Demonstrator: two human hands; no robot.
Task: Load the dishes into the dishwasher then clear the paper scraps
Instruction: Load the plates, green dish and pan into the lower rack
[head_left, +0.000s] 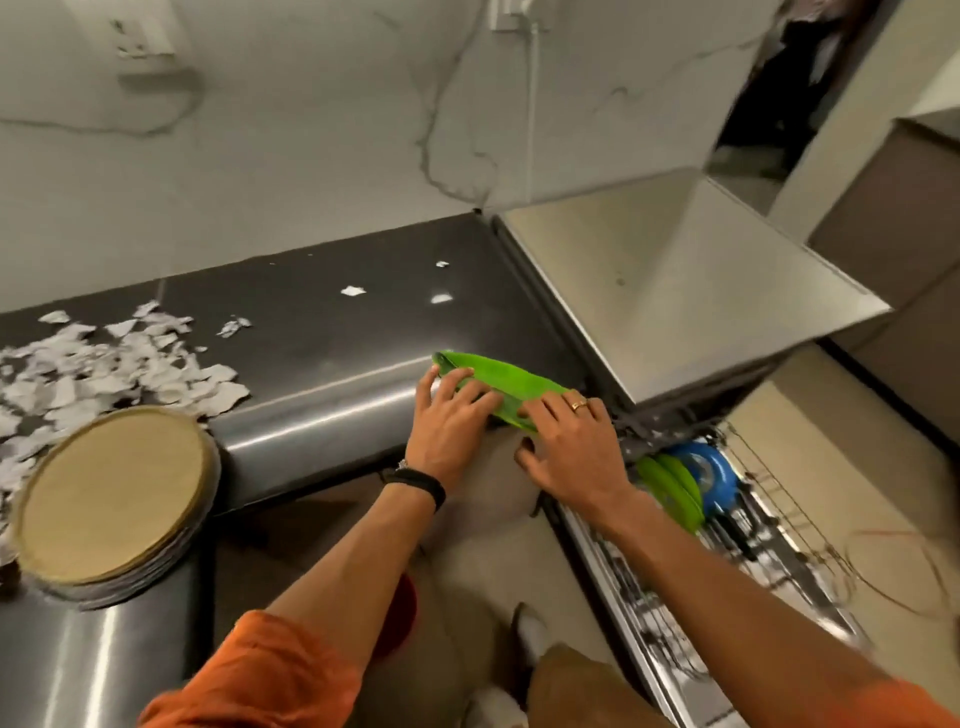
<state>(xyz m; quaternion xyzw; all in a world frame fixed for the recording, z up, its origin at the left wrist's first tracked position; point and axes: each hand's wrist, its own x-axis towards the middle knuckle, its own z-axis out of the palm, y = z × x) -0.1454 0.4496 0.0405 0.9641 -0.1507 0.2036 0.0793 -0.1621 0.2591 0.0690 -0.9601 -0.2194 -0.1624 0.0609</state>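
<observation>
Two hands grip the green plate (501, 378) at the counter's (332, 358) front edge, left hand (451, 415) and right hand (571, 449) curled over its rim, so we keep it on edge and slot it beside the racked green plates (670, 488) in the dishwasher rack (769, 470).

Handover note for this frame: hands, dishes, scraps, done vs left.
Hands: left hand and right hand both hold the green plate at the counter edge, beside the dishwasher.
Done: rack is pulled out; racked green plates and a blue plate stand in it.
Left: load the held plate, then the plate stack at the counter's left end.
Paper scraps are spread over the counter, not yet cleared.
</observation>
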